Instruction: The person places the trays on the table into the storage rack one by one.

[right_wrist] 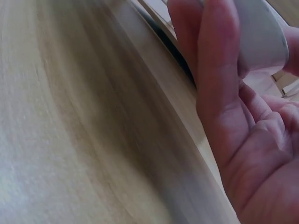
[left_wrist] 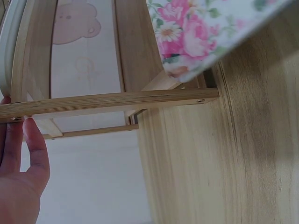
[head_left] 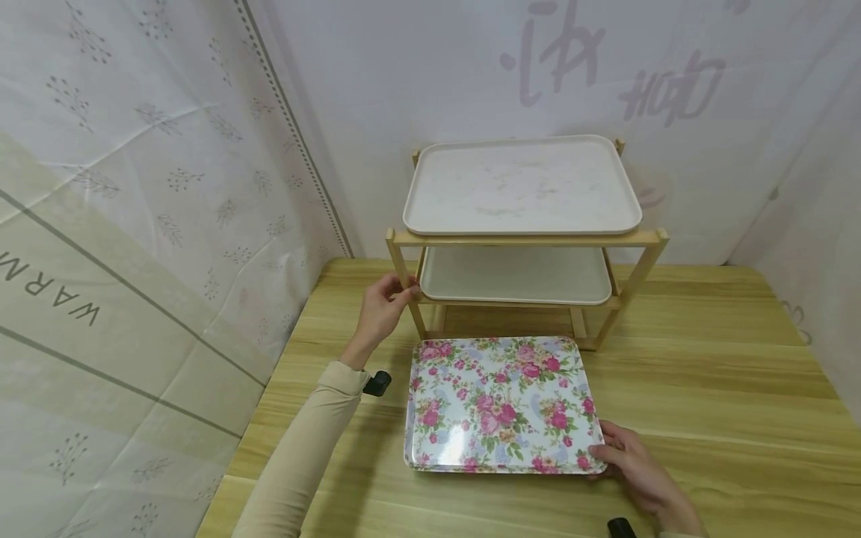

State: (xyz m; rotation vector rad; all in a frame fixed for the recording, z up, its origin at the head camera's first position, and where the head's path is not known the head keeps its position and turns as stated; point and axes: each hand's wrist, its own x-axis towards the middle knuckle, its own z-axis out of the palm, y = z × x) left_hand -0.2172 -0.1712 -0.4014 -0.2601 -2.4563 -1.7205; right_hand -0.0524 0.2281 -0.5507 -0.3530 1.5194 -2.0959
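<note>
My right hand (head_left: 635, 463) pinches the near right corner of a tray with pink flowers (head_left: 504, 411), thumb on top and fingers beneath. In the right wrist view, those fingers (right_wrist: 217, 60) are under the tray's pale underside, above the tabletop. The tray is in front of a wooden tiered rack (head_left: 525, 239), its far edge by the rack's lowest level. At the rack's left side, my left hand (head_left: 382, 310) holds the post at middle-tier height. The left wrist view has its thumb (left_wrist: 37, 144) against the wooden bar; some fingers are partly hidden behind it.
One white tray (head_left: 525, 187) lies on the rack's top tier, and a second white tray (head_left: 514, 274) on the middle tier. The rack stands on a wood-grain table (head_left: 713, 388) by printed cloth walls (head_left: 168, 164). Black wrist devices (head_left: 378, 383) are visible at both wrists.
</note>
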